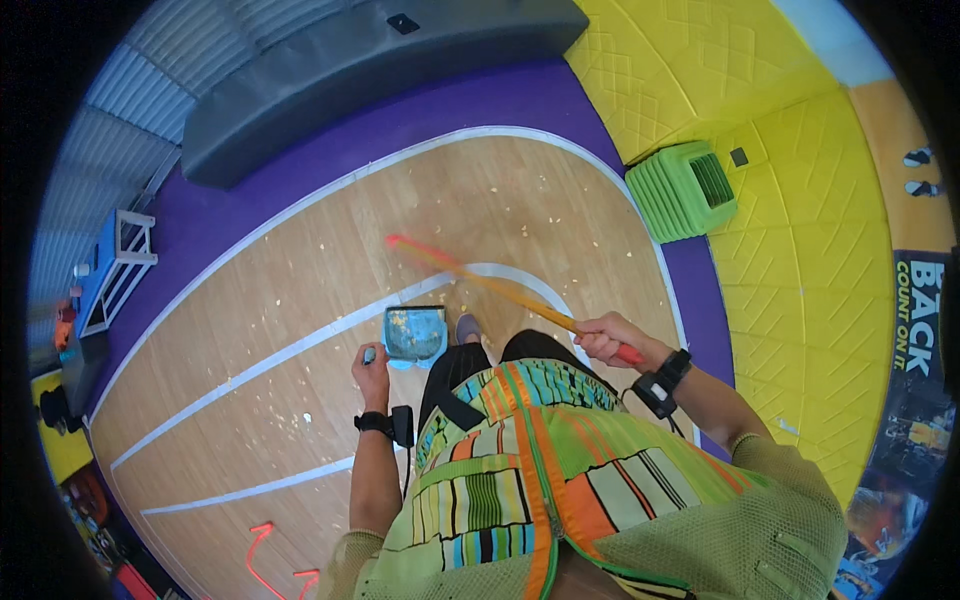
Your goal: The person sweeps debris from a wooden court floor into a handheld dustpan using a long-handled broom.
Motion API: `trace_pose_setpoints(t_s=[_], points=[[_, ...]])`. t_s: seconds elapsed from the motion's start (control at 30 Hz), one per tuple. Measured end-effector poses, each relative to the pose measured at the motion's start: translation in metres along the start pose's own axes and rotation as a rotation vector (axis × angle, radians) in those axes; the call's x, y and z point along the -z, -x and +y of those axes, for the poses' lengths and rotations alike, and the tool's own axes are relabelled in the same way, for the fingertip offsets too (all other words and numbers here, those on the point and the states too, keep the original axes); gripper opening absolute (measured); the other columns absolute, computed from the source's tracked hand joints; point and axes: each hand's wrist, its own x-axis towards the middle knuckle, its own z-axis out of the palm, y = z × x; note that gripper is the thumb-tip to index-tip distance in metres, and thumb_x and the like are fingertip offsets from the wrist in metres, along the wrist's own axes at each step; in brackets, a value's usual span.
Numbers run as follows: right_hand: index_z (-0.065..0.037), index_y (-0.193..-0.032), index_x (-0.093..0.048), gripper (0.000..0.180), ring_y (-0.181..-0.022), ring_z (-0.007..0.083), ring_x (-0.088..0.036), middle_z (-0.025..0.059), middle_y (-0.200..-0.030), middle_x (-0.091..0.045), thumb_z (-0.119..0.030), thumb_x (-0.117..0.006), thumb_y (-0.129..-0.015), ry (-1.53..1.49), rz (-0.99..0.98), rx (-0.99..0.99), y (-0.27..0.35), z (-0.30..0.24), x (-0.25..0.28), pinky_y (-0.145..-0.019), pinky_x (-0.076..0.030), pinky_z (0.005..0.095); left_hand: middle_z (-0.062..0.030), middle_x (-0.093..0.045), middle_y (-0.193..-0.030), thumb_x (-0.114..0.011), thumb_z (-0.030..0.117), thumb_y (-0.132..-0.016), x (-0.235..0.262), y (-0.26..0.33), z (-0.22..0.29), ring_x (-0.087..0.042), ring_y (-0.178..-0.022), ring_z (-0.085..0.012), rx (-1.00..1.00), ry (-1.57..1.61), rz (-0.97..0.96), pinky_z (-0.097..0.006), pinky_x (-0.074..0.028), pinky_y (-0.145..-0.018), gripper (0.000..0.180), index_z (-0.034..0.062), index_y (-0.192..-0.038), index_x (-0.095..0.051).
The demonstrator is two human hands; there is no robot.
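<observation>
My right hand is closed round the handle of a long broom, near its red end grip. The broom's orange stick slants away to the far left, and its red head is smeared by motion above the wooden floor. My left hand is wrapped round the blue handle tip of a dustpan. The dustpan's light-blue tray lies just beyond that hand, with pale bits in it. Small pale scraps are scattered over the floor, on both sides of the dustpan.
A stack of green plastic stools stands by the yellow padded wall at right. A long grey padded bench runs along the back. A blue-topped, white-framed piece of furniture is at left. My shoe is beside the dustpan.
</observation>
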Motion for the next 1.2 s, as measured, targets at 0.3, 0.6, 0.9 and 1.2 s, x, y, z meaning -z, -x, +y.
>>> trace_pose_setpoints(t_s=[0.3, 0.6, 0.9, 1.2], points=[[0.009, -0.083, -0.048, 0.022, -0.039, 0.0014, -0.033, 0.0020, -0.061, -0.044, -0.013, -0.051, -0.087, 0.396, 0.129, 0.047, 0.043, -0.025, -0.055, -0.031, -0.021, 0.0133, -0.0068, -0.059, -0.079, -0.059, 0.014, -0.083, 0.008, -0.009, -0.011, -0.055, -0.069, -0.0126, 0.038, -0.087, 0.048, -0.026, -0.048, -0.063, 0.016, -0.0017, -0.084, -0.059], [-0.002, -0.062, -0.041, 0.026, -0.037, 0.0071, -0.034, 0.0024, -0.052, -0.040, -0.010, -0.049, -0.085, 0.594, 0.245, 0.263, -0.045, -0.198, -0.016, -0.032, -0.023, 0.0210, -0.0055, -0.058, -0.075, -0.058, 0.013, -0.082, -0.010, -0.003, -0.006, -0.055, -0.066, -0.0127, 0.013, -0.034, 0.182, -0.026, -0.048, -0.062, 0.015, -0.0015, -0.082, -0.058], [0.004, -0.060, -0.047, 0.027, -0.035, 0.0181, -0.046, 0.0120, -0.048, -0.048, -0.009, -0.048, -0.084, 1.039, 0.342, 0.393, -0.088, -0.220, -0.038, -0.033, -0.034, 0.0302, -0.0052, -0.058, -0.074, -0.061, 0.015, -0.080, -0.041, -0.012, 0.001, -0.054, -0.063, -0.0123, 0.100, 0.017, 0.364, -0.025, -0.047, -0.061, 0.016, -0.0010, -0.081, -0.059], [0.008, -0.074, -0.049, 0.021, -0.038, 0.0028, -0.033, 0.0021, -0.056, -0.044, -0.010, -0.051, -0.086, 0.510, -0.067, -0.325, -0.032, -0.248, -0.066, -0.029, -0.022, 0.0171, -0.0077, -0.060, -0.078, -0.060, 0.018, -0.081, -0.053, -0.015, 0.018, -0.057, -0.066, -0.0139, 0.124, -0.037, 0.508, -0.026, -0.049, -0.063, 0.018, -0.0003, -0.083, -0.059]])
